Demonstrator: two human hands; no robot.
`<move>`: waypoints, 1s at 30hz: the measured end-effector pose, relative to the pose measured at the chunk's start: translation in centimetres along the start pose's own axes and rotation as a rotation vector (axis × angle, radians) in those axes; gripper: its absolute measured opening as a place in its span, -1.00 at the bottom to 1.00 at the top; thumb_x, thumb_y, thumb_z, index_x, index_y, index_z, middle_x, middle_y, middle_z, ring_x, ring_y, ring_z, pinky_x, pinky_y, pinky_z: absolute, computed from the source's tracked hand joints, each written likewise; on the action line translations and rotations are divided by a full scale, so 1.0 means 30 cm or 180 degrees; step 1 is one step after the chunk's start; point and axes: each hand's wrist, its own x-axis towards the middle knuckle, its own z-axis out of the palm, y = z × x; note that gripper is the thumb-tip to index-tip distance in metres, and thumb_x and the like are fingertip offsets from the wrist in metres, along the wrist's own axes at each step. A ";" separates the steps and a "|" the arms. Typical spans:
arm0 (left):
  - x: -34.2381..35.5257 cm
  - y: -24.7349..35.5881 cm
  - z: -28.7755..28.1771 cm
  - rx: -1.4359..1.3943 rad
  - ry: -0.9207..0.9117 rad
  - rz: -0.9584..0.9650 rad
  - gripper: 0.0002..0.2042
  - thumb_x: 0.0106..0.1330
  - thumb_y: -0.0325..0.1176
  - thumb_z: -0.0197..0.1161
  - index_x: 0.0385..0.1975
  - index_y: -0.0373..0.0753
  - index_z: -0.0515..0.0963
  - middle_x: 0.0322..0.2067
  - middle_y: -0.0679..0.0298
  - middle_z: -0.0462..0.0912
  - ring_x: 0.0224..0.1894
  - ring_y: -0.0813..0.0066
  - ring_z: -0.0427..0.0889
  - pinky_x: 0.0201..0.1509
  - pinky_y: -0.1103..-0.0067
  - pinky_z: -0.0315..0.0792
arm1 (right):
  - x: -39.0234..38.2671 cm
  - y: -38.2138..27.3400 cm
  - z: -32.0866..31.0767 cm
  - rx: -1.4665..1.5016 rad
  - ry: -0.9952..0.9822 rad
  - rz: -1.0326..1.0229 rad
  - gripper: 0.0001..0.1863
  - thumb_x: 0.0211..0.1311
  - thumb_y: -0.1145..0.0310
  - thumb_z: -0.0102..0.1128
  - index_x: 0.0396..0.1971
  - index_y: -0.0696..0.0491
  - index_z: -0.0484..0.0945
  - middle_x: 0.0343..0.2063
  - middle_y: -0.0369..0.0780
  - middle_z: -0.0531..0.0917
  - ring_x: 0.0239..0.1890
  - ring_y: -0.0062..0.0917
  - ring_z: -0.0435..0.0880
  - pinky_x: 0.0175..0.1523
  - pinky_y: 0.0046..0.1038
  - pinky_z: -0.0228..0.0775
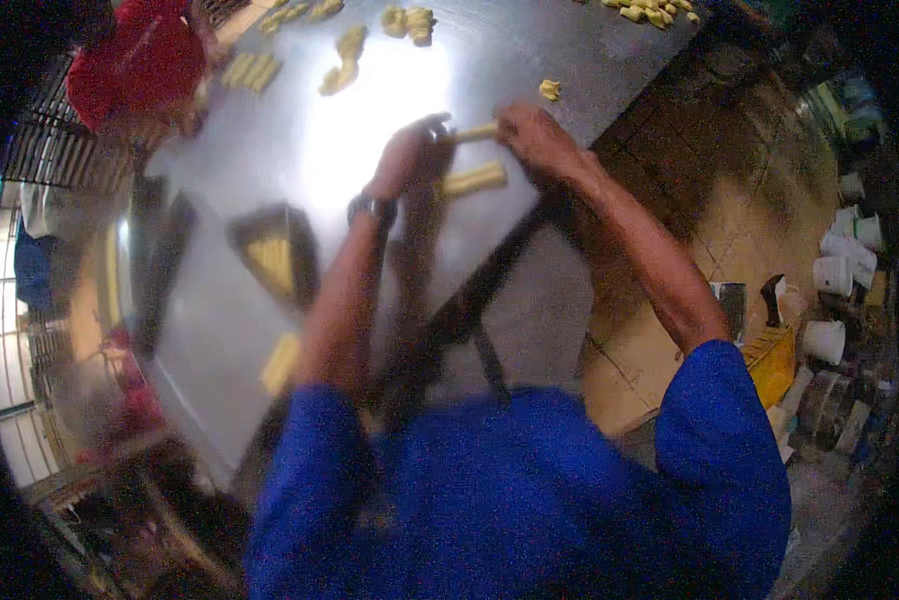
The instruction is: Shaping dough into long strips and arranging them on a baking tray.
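Two arms in bright blue cloth sleeves (529, 490) reach up from six o'clock. The left hand (401, 158) and the right hand (537, 138) each pinch one end of a thin pale yellow dough stick (476, 131), held just above the shiny grey metal table (269, 150). The stick looks soft, smooth and long. Just under it, toward six o'clock, lies a fatter yellow dough roll (473, 180). Far off near twelve o'clock sit small lumpy yellow dough pieces (409, 20). At ten o'clock is a person in a red top (139, 65).
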 end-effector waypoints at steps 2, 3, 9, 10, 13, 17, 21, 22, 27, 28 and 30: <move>-0.002 0.032 -0.018 -0.0113 0.0066 -0.0175 -0.54 0.15 -0.70 0.23 0.09 -0.22 0.58 -0.23 0.24 0.74 -0.31 0.53 0.69 -0.15 0.59 0.60 | 0.011 -0.029 -0.011 0.0051 -0.0269 0.0267 -0.75 0.27 0.29 0.18 -0.25 0.20 0.57 -0.31 -0.04 0.64 -0.23 -0.17 0.62 -0.04 -0.23 0.46; -0.036 0.037 -0.055 -0.0183 0.0118 -0.0323 -0.56 0.17 -0.68 0.24 0.09 -0.21 0.58 -0.24 0.24 0.75 -0.30 0.54 0.67 -0.15 0.57 0.61 | 0.010 -0.052 -0.020 0.0192 -0.0270 0.0371 -0.74 0.29 0.28 0.19 -0.21 0.19 0.59 -0.29 -0.05 0.67 -0.21 -0.22 0.63 -0.02 -0.26 0.47; -0.188 0.118 -0.077 -0.0293 -0.0119 -0.0488 -0.69 0.27 -0.39 0.29 0.02 -0.18 0.62 -0.19 0.14 0.74 -0.16 0.32 0.72 0.02 0.39 0.57 | -0.061 -0.074 -0.088 0.0729 -0.0914 0.0729 -0.69 0.30 0.25 0.23 -0.08 0.14 0.63 -0.26 -0.15 0.70 -0.18 -0.46 0.65 -0.01 -0.36 0.50; -0.197 0.117 -0.075 -0.0253 -0.0163 -0.0509 -0.70 0.26 -0.39 0.29 0.00 -0.18 0.63 -0.19 0.13 0.73 -0.16 0.31 0.72 0.02 0.38 0.56 | -0.060 -0.074 -0.082 0.0560 -0.0894 0.0623 -0.69 0.29 0.25 0.23 -0.09 0.13 0.63 -0.26 -0.14 0.70 -0.18 -0.44 0.65 -0.01 -0.35 0.50; -0.196 0.099 -0.074 -0.0209 -0.0362 -0.0378 -0.65 0.22 -0.53 0.23 0.04 -0.26 0.61 -0.13 0.21 0.72 -0.18 0.45 0.66 0.02 0.54 0.54 | -0.044 -0.081 -0.050 0.0261 -0.0985 0.0465 -0.71 0.29 0.27 0.21 -0.08 0.11 0.63 -0.26 -0.11 0.69 -0.16 -0.36 0.66 0.01 -0.33 0.49; -0.204 0.072 -0.071 -0.0470 -0.0583 -0.0318 -0.67 0.25 -0.45 0.29 0.03 -0.29 0.61 -0.07 0.13 0.68 -0.10 0.34 0.65 0.11 0.52 0.50 | -0.054 -0.108 -0.057 0.0016 -0.1100 0.0013 -0.72 0.28 0.35 0.15 -0.05 0.11 0.58 -0.21 -0.07 0.62 -0.10 -0.20 0.62 0.04 -0.25 0.45; -0.233 0.069 -0.004 0.0182 0.0207 0.0086 -0.65 0.24 -0.31 0.40 0.01 -0.25 0.63 -0.19 0.12 0.67 -0.16 0.25 0.65 0.07 0.47 0.52 | -0.091 -0.134 -0.085 -0.0243 -0.1319 -0.0093 -0.72 0.25 0.42 0.15 -0.04 0.10 0.54 -0.16 -0.07 0.54 -0.07 -0.09 0.55 0.06 -0.19 0.41; -0.238 0.069 0.014 0.0535 0.0440 0.0383 -0.64 0.22 -0.28 0.42 0.00 -0.24 0.64 -0.22 0.12 0.67 -0.18 0.23 0.65 0.04 0.46 0.53 | -0.096 -0.139 -0.087 -0.0201 -0.1182 -0.0198 -0.72 0.24 0.42 0.16 -0.05 0.11 0.53 -0.16 -0.05 0.54 -0.07 -0.08 0.55 0.05 -0.19 0.41; -0.278 0.106 0.090 0.0431 0.0436 -0.0013 -0.63 0.13 -0.26 0.49 -0.06 -0.20 0.68 -0.26 0.09 0.66 -0.26 0.21 0.64 -0.13 0.45 0.55 | -0.114 -0.153 -0.045 -0.0928 -0.1347 -0.0288 -0.67 0.18 0.40 0.27 -0.05 0.13 0.51 -0.17 0.02 0.56 -0.06 -0.06 0.56 0.04 -0.19 0.42; -0.286 0.118 0.094 0.0486 0.0478 -0.0022 -0.65 0.12 -0.28 0.50 -0.08 -0.19 0.69 -0.25 0.08 0.66 -0.27 0.22 0.64 -0.16 0.45 0.56 | -0.116 -0.153 -0.042 -0.0816 -0.1378 -0.0032 -0.67 0.18 0.38 0.29 -0.07 0.14 0.52 -0.19 0.01 0.57 -0.08 -0.09 0.58 0.02 -0.20 0.44; -0.298 0.159 0.116 0.0814 0.0521 0.0049 -0.62 0.18 -0.22 0.43 -0.03 -0.22 0.65 -0.08 0.05 0.65 -0.07 0.10 0.63 0.01 0.40 0.54 | -0.128 -0.142 -0.053 -0.0444 -0.1350 0.0143 -0.67 0.16 0.35 0.33 -0.11 0.16 0.53 -0.23 0.00 0.61 -0.12 -0.14 0.62 -0.02 -0.23 0.47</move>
